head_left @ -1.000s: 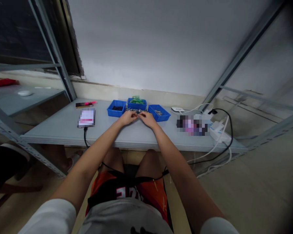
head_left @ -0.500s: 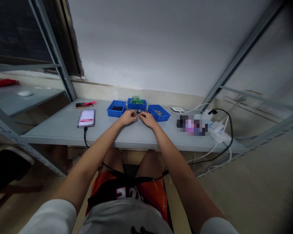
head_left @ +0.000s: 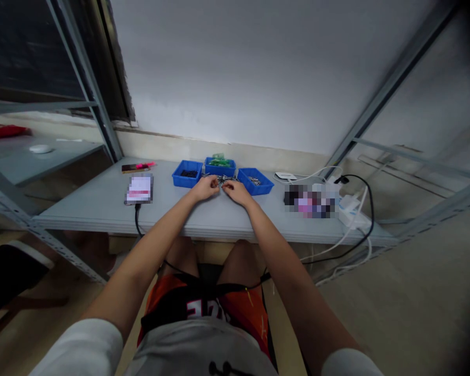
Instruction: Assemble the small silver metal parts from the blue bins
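My left hand (head_left: 206,188) and my right hand (head_left: 237,191) rest close together over the grey shelf table, fingers curled inward toward each other. Both seem to pinch something too small to make out. Just behind the fingertips lies a pile of small dark and silvery pieces (head_left: 227,178). Three blue bins surround it: the left bin (head_left: 186,182) holds black pieces (head_left: 188,174), the back bin (head_left: 219,170) holds green pieces (head_left: 220,163), and the right bin (head_left: 261,190) holds slim silvery pieces (head_left: 254,181).
On the left lie a phone with a lit screen (head_left: 139,189), its black cable (head_left: 137,214), and a dark flat item with a pink object (head_left: 144,165). At right are a blurred-out item (head_left: 309,201), a white power strip (head_left: 352,211) and loose cables. Metal uprights flank the table.
The hands stay in nearly the same place; the fingertips shift slightly, with a little more space between them. The bins have not moved.
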`<act>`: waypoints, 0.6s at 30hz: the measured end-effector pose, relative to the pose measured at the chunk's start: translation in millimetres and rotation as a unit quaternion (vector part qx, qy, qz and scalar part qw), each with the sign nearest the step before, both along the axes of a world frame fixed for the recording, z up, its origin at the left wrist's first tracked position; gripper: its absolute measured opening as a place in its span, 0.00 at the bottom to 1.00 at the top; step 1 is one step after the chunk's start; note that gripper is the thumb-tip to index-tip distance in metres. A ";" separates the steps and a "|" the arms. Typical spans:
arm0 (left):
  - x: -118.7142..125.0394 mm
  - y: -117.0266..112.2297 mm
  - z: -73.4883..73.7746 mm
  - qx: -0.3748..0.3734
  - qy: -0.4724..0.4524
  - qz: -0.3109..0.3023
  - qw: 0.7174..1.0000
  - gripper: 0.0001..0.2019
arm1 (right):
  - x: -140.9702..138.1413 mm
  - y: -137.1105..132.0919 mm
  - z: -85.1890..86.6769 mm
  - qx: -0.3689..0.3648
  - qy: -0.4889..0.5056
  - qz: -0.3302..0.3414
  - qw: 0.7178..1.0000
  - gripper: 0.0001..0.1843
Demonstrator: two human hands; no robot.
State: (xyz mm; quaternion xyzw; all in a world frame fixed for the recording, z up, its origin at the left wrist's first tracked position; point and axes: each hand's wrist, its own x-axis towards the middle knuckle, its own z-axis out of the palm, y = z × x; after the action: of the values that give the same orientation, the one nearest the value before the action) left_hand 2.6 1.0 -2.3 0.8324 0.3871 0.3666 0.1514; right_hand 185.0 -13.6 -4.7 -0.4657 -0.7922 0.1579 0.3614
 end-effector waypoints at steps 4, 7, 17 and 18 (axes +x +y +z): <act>-0.5 0.1 0.3 -0.014 0.018 -0.014 1.000 0.04 | -0.7 -0.8 0.7 0.001 0.012 0.002 1.000 0.08; -1.0 0.9 0.2 -0.020 0.021 -0.022 0.999 0.06 | -0.8 -1.5 1.2 0.007 0.017 0.004 1.000 0.08; -0.4 5.9 -2.4 -0.016 -0.001 -0.042 0.999 0.09 | 1.7 2.4 -0.4 -0.005 0.013 0.025 1.000 0.10; -0.2 5.5 -2.0 -0.015 -0.004 -0.046 0.999 0.10 | 1.8 2.4 -0.1 -0.007 0.010 0.027 1.000 0.10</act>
State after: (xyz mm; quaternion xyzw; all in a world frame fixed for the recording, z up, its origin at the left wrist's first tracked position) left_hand 2.4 6.5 -4.3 0.8453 0.3534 0.3570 0.1819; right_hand 186.8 -11.3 -4.8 -0.4451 -0.7999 0.1775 0.3614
